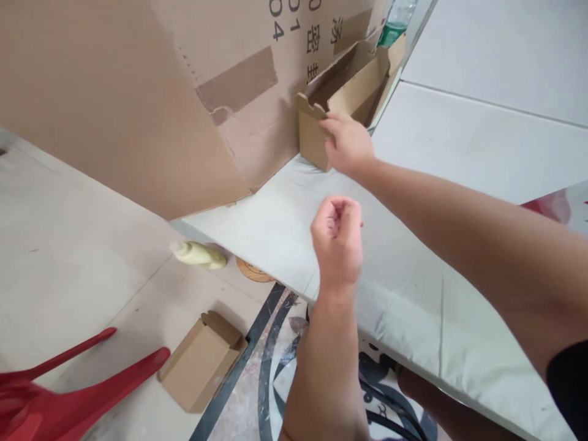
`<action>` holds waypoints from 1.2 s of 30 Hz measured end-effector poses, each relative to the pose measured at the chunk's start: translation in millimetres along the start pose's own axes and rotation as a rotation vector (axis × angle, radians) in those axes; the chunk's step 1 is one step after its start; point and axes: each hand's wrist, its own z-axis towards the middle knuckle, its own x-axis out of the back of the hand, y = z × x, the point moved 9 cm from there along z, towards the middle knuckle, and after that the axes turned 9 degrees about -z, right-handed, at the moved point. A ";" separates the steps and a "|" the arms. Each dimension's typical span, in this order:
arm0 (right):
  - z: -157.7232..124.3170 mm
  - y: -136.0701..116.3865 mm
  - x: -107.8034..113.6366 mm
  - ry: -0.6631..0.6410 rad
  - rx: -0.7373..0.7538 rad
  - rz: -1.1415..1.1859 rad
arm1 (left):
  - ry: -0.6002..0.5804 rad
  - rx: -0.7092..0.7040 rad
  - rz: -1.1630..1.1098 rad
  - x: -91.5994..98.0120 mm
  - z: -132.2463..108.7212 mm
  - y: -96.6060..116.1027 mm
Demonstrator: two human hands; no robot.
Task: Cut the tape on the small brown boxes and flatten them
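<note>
My right hand reaches in from the right, its fingers at the near edge of a small open cardboard box. The box stands on the white-covered tabletop against a big carton, its flaps up; its inside is partly shaded. Nearer to me, my left hand is raised over the tabletop with fingers curled into a fist. A tiny red spot shows at the fist's right side, but whatever the fingers hold, if anything, is hidden.
The big printed carton fills the upper left. A clear bottle with green stands behind the small box. On the floor are another small cardboard box, a pale yellow bottle and a red stool.
</note>
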 end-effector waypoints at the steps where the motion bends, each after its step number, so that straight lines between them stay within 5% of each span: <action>1: -20.7 -0.5 2.2 0.012 0.019 -0.002 | 0.014 -0.065 -0.019 3.0 -2.6 14.6; 5: -133.0 8.9 33.3 0.162 0.072 0.005 | 0.208 -0.443 -0.041 27.0 -23.1 85.2; 8: -228.1 28.0 71.0 0.278 0.069 -0.017 | 0.257 -0.532 -0.053 32.5 -31.7 102.8; 12: -341.4 42.3 123.4 0.326 0.121 -0.145 | 0.045 -0.364 0.100 0.6 -23.3 66.8; 17: -436.8 47.4 179.6 0.350 0.153 -0.224 | -0.380 -0.072 0.417 -81.5 -39.8 -13.1; 20: -463.8 61.4 194.8 0.326 0.129 -0.166 | -0.605 0.049 0.544 -126.1 -66.8 -54.1; 23: -474.9 85.9 204.4 0.347 -0.015 -0.144 | -0.686 0.086 0.578 -151.1 -85.1 -79.8; 30: -476.0 92.5 212.0 0.364 -0.024 0.009 | -0.634 0.131 0.537 -166.8 -86.2 -112.2; 36: -491.9 131.9 198.8 0.539 -0.288 -0.044 | -0.688 0.143 0.493 -170.7 -85.8 -122.2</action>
